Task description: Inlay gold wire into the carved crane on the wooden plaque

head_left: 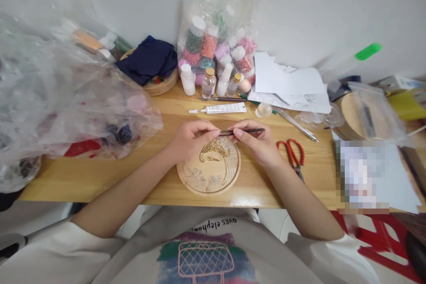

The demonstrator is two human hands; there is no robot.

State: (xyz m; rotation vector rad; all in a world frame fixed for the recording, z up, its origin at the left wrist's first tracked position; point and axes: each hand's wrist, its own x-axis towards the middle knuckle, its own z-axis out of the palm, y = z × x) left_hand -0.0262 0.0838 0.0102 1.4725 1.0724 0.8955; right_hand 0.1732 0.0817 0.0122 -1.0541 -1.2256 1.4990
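Note:
Over the far edge of a round wooden plaque point(208, 184), both my hands come together. My right hand point(256, 142) is closed on dark, slim tweezers point(254, 130), which lie nearly level and point left. The thumb and fingers of my left hand point(196, 140) are pinched at the tweezers' tips; what is between them is too small to make out. The plaque carries a line drawing of a crane and waves. Gold wire point(209, 158) outlines the bird's head, neck and part of its body. My left hand hides some of the plaque's upper left.
Behind my hands lie a white tube point(228, 108) and small bottles point(208, 83). A clear bag of coloured jars point(216, 49) stands against the wall. Red-handled pliers point(294, 153) are at right, papers point(289, 80) farther back. Large plastic bags point(83, 97) fill the left.

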